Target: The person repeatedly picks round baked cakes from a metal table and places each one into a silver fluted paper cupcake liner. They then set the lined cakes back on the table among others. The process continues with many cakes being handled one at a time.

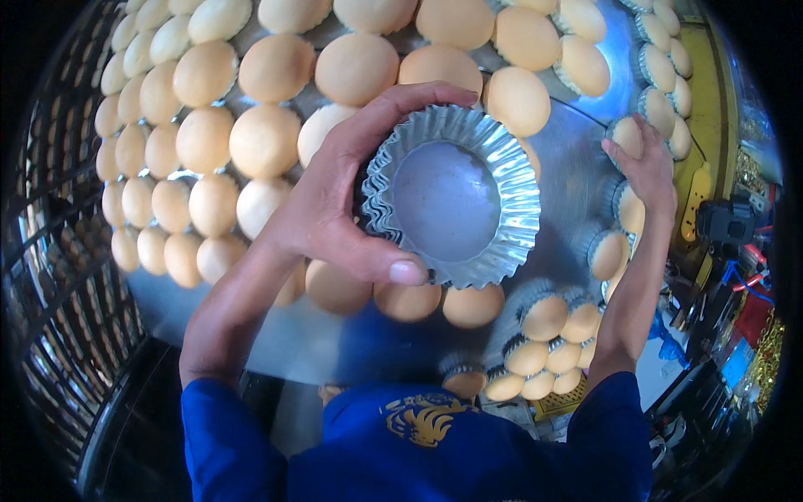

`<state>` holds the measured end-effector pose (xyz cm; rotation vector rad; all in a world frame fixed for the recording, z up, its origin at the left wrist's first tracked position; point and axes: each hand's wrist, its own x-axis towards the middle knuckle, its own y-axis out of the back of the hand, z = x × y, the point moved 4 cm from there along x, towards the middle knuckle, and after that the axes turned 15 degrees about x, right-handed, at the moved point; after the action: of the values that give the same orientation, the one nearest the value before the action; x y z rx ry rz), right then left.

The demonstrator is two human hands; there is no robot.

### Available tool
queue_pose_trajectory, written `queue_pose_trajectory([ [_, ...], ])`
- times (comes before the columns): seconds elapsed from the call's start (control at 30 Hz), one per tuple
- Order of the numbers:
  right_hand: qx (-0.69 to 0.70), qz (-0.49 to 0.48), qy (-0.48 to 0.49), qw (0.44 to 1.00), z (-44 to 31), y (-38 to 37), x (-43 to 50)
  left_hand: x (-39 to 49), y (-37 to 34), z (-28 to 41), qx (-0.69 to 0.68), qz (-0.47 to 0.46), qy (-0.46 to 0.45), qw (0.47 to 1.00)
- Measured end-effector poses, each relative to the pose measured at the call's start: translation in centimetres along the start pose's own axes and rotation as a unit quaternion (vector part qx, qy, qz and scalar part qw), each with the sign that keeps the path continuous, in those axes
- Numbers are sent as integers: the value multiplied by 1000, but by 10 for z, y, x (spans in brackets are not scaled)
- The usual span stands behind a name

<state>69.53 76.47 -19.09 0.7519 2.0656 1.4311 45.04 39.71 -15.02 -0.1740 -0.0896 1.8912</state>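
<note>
My left hand [351, 194] grips a nested stack of fluted metal baking tins [521, 188], tilted so that the flat inside of one tin faces the camera. To the right, my right hand [643, 157] has its thumb and fingers around a pale round baked cake [626, 137] in a fluted tin. Several rows of similar round cakes [264, 140] lie on a metal table [301, 351] beneath and beyond my left hand. More cakes in tins [544, 319] are grouped at the lower right, near my right forearm.
A dark rack with bars [63, 276] stands at the left. Beyond the table on the right are a yellow power strip [696, 201], a black device [726, 221] and a clutter of cables and small items. A yellow perforated crate [560, 401] shows below the grouped cakes.
</note>
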Motion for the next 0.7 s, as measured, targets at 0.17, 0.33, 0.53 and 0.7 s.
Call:
queue_pose_trajectory([
  [0.17, 16, 25, 10, 1000, -12, -19, -52, -40, -26, 17, 15, -20, -14, 1000],
  [0.33, 142, -9, -60, 988, -54, 2, -69, -75, -64, 10, -117, -63, 96, 986],
  [0.53, 525, -326, 83, 782, -177, 64, -176, -115, -120, -12, -261, -159, 250, 919],
  [0.7, 396, -433, 176, 790, -226, 52, -204, -126, -137, -21, -272, -175, 276, 905],
])
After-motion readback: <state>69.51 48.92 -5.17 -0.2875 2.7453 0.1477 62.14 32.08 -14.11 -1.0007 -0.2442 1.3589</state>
